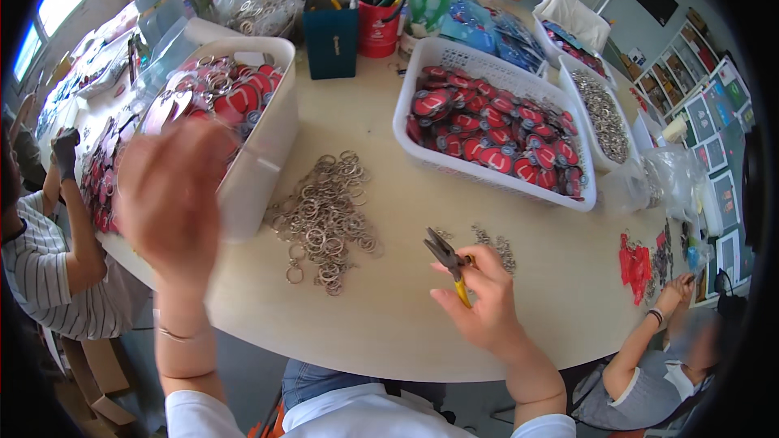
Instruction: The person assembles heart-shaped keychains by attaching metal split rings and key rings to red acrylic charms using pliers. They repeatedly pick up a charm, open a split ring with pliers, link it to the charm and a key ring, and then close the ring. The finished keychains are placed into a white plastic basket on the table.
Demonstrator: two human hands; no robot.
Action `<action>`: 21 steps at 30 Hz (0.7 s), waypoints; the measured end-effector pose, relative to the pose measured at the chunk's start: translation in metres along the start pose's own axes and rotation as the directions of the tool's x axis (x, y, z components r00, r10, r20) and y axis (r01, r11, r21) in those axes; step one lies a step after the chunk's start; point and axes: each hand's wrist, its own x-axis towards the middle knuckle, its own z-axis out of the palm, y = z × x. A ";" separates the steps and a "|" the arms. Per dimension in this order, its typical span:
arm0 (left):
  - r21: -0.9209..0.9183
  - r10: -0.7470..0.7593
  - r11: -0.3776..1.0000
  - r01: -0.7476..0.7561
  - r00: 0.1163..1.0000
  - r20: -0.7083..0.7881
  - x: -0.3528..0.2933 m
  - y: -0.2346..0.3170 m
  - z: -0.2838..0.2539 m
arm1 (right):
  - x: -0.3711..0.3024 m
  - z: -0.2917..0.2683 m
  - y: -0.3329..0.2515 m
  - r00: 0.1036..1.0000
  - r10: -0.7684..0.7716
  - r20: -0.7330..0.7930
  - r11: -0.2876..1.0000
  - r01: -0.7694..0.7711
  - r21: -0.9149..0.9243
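My right hand [484, 296] is closed around pliers [446, 257] with dark jaws and yellow handles, raised over the table with the jaws pointing up and left. Smeared by motion, my left hand [174, 191] hangs in front of the white bin [272, 134] on the left; its fingers cannot be made out. That bin is heaped with red and pink tags [239, 101] with metal rings. Between my hands lies a loose pile of silver key rings [324, 211], some with short chains. Small metal pieces [497, 247] are scattered just beyond my right hand.
A white basket [487, 178] of red tags stands at the back right, beside a tray of metal parts [600, 109]. Behind are a dark green box [331, 40] and a red cup [377, 28] of tools. Other people sit left, right and across the table [389, 332].
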 end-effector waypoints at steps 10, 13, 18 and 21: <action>0.464 -0.236 0.883 0.068 0.920 0.314 0.013 -0.038 0.009 | 0.000 0.010 0.012 0.997 0.053 -0.059 0.999 -0.054 -0.008; 0.226 -0.120 0.973 0.048 0.939 0.321 0.028 0.012 0.036 | -0.002 0.013 0.020 0.979 0.132 -0.157 0.987 -0.115 0.110; -0.218 0.177 0.974 -0.069 0.830 0.528 0.039 0.073 0.157 | -0.002 0.014 0.033 0.931 0.218 -0.292 0.968 -0.168 0.189; -0.094 0.170 0.985 -0.142 0.770 0.615 0.032 0.061 0.225 | 0.005 0.020 0.032 0.882 0.323 -0.344 0.922 -0.211 0.324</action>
